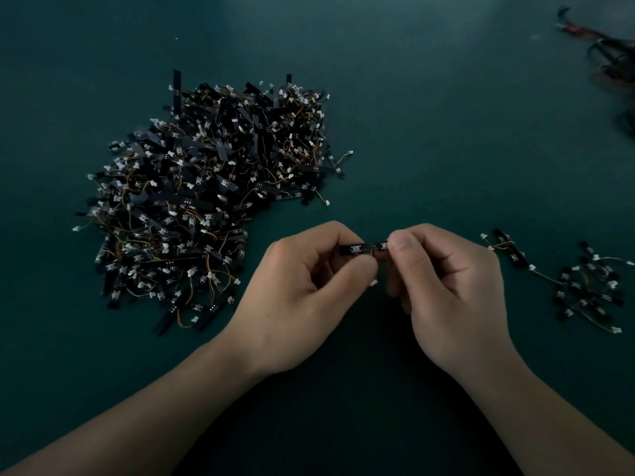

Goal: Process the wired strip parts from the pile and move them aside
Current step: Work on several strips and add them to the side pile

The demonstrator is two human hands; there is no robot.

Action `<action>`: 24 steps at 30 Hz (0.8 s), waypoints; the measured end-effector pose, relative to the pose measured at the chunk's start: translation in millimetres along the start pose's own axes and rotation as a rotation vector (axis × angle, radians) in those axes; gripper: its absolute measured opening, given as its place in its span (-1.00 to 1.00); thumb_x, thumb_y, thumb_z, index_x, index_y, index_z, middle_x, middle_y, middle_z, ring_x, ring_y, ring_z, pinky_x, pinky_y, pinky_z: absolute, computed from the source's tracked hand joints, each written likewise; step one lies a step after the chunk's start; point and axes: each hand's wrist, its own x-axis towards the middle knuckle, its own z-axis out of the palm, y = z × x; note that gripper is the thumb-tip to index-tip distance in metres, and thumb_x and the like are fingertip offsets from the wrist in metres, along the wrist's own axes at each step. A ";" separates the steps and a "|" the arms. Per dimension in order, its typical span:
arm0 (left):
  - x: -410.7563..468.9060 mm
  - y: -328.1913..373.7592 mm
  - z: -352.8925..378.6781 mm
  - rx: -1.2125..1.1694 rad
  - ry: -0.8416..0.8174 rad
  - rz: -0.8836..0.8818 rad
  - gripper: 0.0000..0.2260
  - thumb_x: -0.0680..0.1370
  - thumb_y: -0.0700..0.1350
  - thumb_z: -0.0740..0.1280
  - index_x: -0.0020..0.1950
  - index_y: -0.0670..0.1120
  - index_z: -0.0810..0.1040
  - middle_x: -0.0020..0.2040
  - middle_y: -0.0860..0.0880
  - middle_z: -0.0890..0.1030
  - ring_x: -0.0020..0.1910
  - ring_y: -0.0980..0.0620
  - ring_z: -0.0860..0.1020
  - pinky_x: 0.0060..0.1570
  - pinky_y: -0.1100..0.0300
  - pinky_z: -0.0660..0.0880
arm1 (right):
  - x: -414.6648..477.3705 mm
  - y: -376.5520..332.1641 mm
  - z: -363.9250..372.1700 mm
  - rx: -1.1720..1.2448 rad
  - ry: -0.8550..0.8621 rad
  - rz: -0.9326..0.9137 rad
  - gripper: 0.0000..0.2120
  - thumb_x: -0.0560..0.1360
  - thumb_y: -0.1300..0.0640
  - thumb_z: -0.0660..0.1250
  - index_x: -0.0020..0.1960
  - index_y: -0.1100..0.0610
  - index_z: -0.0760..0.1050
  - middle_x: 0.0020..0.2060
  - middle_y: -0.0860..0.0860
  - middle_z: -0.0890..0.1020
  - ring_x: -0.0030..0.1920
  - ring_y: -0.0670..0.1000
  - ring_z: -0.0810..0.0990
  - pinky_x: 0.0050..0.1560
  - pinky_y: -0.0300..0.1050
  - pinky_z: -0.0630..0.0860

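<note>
A big pile of black wired strip parts (213, 197) with white connectors and orange wires lies on the dark green table (429, 139), left of centre. One black strip part (359, 249) is held level between both hands, in front of the pile. My left hand (302, 297) pinches its left portion, and my right hand (446, 290) pinches its right end with thumb and fingers. A white connector (374, 282) shows below, between the two hands. A smaller group of strip parts (584, 290) lies to the right of my right hand.
A blurred tangle of dark and red wired items (608, 56) sits at the table's far right corner. Bare green table surface stretches behind the pile and between the pile and the right group.
</note>
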 end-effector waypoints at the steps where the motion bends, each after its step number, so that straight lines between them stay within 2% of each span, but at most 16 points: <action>1: 0.2 0.1 -0.7 -0.047 0.000 0.002 -0.79 0.61 0.04 0.31 -0.16 -0.03 0.58 -0.38 0.04 0.47 -0.43 0.15 0.36 -0.39 0.28 0.30 | 0.0 0.1 0.0 -0.004 0.004 -0.001 -0.63 0.71 0.01 0.24 -0.26 0.05 0.54 -0.41 0.01 0.57 -0.48 0.03 0.49 -0.50 -0.02 0.40; 3: 0.8 0.5 -1.0 -0.066 0.014 0.010 -0.72 0.63 0.04 0.24 -0.17 -0.09 0.57 -0.39 -0.03 0.48 -0.44 0.13 0.36 -0.39 0.27 0.29 | -0.2 0.0 0.1 0.010 0.005 0.004 -0.63 0.70 0.01 0.24 -0.26 0.05 0.54 -0.41 0.01 0.57 -0.48 0.02 0.49 -0.49 -0.06 0.41; 6: 2.8 0.9 -0.1 0.040 0.068 0.028 -0.74 0.64 0.00 0.25 -0.20 -0.03 0.60 -0.39 -0.04 0.50 -0.43 0.09 0.40 -0.40 0.23 0.35 | -1.0 -1.8 0.0 0.092 -0.015 0.013 -0.70 0.66 0.00 0.27 -0.22 0.00 0.57 -0.40 0.02 0.58 -0.45 -0.05 0.49 -0.46 -0.16 0.41; 11: 1.4 1.1 2.3 0.149 0.106 0.034 -0.74 0.64 -0.15 0.31 -0.25 -0.05 0.59 -0.43 0.00 0.48 -0.46 0.17 0.37 -0.43 0.30 0.31 | -0.5 -0.5 0.9 0.073 -0.032 0.048 -0.74 0.58 0.03 0.32 -0.26 0.07 0.57 -0.45 0.11 0.53 -0.49 0.13 0.45 -0.54 0.01 0.36; 15: 0.0 2.8 2.1 0.138 0.116 0.032 -0.74 0.61 -0.16 0.29 -0.28 -0.05 0.57 -0.44 0.02 0.46 -0.45 0.17 0.37 -0.42 0.29 0.31 | -1.6 -1.0 0.8 0.101 -0.051 0.041 -0.75 0.59 0.00 0.32 -0.25 0.02 0.57 -0.45 0.11 0.53 -0.48 0.16 0.44 -0.53 0.04 0.35; 24: -0.4 2.4 2.1 0.194 0.142 0.040 -0.72 0.61 -0.16 0.29 -0.32 -0.02 0.51 -0.43 0.00 0.46 -0.44 0.15 0.38 -0.41 0.31 0.31 | -2.6 -1.5 0.1 0.092 -0.089 0.045 -0.71 0.56 -0.01 0.31 -0.28 0.10 0.51 -0.47 0.13 0.49 -0.48 0.20 0.41 -0.52 0.07 0.32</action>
